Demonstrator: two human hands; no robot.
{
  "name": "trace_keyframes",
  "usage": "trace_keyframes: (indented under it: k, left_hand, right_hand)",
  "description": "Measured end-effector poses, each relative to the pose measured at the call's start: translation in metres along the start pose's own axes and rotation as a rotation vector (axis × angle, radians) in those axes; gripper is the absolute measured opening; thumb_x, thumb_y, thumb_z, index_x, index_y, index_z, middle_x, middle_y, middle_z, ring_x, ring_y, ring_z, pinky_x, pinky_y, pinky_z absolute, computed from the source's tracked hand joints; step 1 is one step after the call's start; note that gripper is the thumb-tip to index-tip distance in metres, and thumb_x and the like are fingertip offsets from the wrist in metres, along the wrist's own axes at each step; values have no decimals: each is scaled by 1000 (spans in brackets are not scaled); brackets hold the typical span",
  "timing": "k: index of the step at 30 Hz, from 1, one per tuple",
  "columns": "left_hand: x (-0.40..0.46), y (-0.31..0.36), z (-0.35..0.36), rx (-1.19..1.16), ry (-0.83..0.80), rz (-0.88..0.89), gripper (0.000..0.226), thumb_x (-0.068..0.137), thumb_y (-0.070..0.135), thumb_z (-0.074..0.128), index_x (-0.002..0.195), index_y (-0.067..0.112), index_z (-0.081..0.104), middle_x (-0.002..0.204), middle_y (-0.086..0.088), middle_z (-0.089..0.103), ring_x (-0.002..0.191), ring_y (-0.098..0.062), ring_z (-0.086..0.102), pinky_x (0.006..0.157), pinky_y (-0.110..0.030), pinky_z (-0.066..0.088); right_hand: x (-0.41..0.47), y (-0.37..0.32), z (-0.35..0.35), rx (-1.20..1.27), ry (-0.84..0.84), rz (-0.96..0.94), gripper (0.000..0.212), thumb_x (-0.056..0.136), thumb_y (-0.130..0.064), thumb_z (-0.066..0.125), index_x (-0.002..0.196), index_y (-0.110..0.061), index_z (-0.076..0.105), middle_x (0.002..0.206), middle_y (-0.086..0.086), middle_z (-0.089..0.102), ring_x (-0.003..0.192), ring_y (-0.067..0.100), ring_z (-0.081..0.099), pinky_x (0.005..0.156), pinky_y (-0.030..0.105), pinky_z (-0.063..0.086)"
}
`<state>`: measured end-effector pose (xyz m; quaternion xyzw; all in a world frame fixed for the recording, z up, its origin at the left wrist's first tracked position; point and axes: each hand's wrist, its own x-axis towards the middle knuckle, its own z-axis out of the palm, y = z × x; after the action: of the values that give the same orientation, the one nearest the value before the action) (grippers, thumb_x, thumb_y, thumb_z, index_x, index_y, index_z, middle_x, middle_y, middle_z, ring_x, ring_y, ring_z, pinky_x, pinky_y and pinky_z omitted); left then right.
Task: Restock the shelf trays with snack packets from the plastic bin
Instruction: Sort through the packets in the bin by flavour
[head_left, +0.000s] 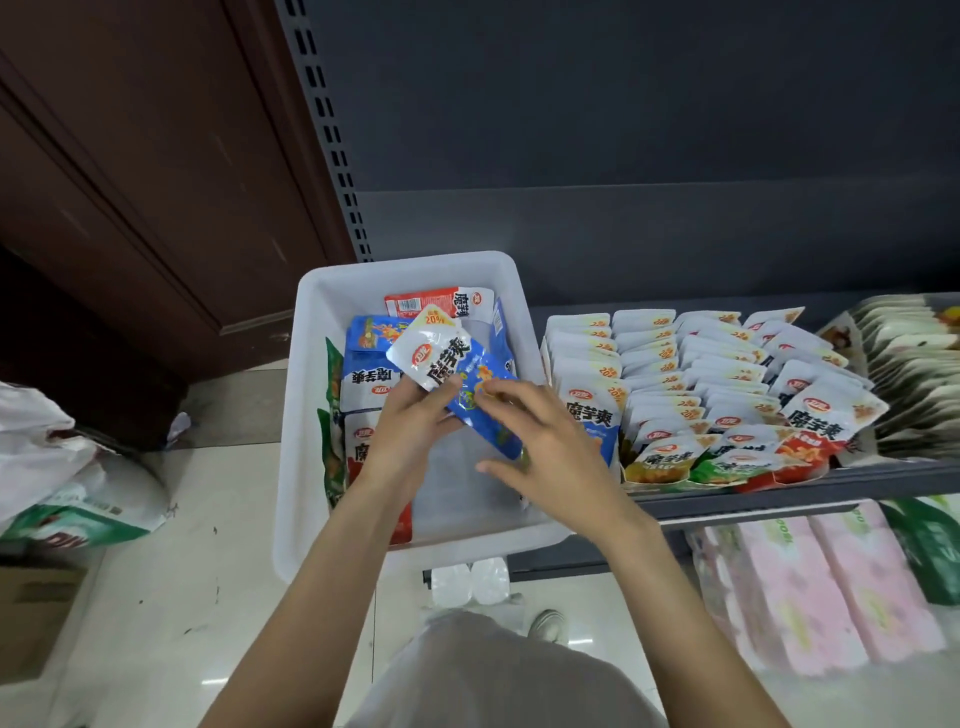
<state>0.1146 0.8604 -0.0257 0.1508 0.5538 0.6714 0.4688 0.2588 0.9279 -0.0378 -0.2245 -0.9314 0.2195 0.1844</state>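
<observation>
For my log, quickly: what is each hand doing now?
Left hand: grips a blue-white packet.
Right hand: fingers touch the same packet; a firm hold cannot be told.

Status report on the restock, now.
Left hand grips blue-and-white packet over plastic bin. Right hand touches it, fingers spread. Shelf trays to the right nearly full. Path to them looks unobstructed.

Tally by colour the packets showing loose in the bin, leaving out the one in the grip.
Red packets: 2
Blue packets: 2
Green packets: 2
Total: 6, without the held packet in the left hand grip.
</observation>
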Motion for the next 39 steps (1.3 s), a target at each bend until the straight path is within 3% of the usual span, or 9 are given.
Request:
trace_keyframes:
  k: [3, 7, 10, 13, 16, 21, 30, 34, 39]
  left_hand:
    - [3, -1, 3, 119, -32, 83, 23, 94, 6, 51, 114, 14, 58, 101, 1, 71, 89, -14, 69, 69, -25, 54]
    - [4, 7, 23, 245, -157, 182, 21, 90, 2, 57, 101, 20, 62, 96, 6, 71, 85, -10, 68, 71, -25, 55]
    - [6, 7, 49, 404, -315, 222, 19, 86, 2, 62, 102, 12, 63, 101, 1, 69, 81, -1, 66, 74, -20, 53]
    - [10, 0, 71, 525, -419, 248, 22, 86, 4, 64, 107, 9, 62, 103, -1, 66, 75, 6, 64, 69, -11, 49]
    - [18, -15, 77, 571, -483, 220, 23, 84, 5, 67, 105, 12, 64, 101, 0, 68, 79, 1, 65, 74, -16, 51]
    - [28, -32, 64, 893, -361, 353, 21, 79, 14, 74, 99, 10, 68, 90, 1, 71, 80, -11, 65, 77, -32, 54]
    - [32, -40, 69, 1308, -340, 508, 26, 84, 28, 68, 109, 20, 64, 97, 1, 70, 90, -19, 65, 77, -36, 52]
    - [36, -49, 69, 1456, -258, 589, 24, 84, 31, 67, 104, 18, 63, 102, -1, 65, 96, -19, 57, 75, -30, 47]
    - [36, -42, 60, 1287, -163, 786, 11, 84, 29, 68, 93, 23, 62, 96, 6, 61, 91, -15, 52, 69, -22, 38]
  right_hand:
    - [-9, 4, -12, 187, 32, 80, 50, 85, -35, 66, 131, -16, 55, 133, -3, 47, 121, 9, 45, 99, 21, 41]
    - [-14, 9, -39, 295, 262, 302, 51, 85, -21, 69, 132, -23, 50, 118, -8, 53, 91, 3, 59, 72, 19, 52]
    - [-21, 18, -57, 290, 317, 439, 51, 85, -22, 70, 131, -24, 49, 100, -13, 61, 80, 3, 63, 66, 19, 52]
    - [-33, 28, -66, 28, 344, 439, 20, 86, -23, 69, 99, -13, 58, 81, -3, 67, 69, 15, 65, 58, 34, 53]
    - [-47, 37, -64, -169, 320, 439, 23, 83, -19, 72, 79, -11, 51, 69, 6, 65, 58, 23, 60, 47, 28, 42]
    - [-55, 46, -45, -214, 291, 423, 26, 83, -13, 71, 75, -13, 47, 64, 7, 60, 51, 26, 55, 41, 22, 23]
    - [-48, 47, -48, -224, 373, 424, 21, 84, -13, 70, 104, -10, 61, 80, 7, 67, 57, 23, 63, 47, 26, 44]
    - [-36, 55, -53, -501, 339, 330, 19, 71, -10, 80, 84, -17, 69, 76, 1, 64, 63, 23, 60, 42, 23, 40]
    - [-22, 63, -40, -670, 280, 283, 16, 62, -3, 81, 70, -13, 72, 81, 3, 58, 73, 22, 52, 50, 26, 38]
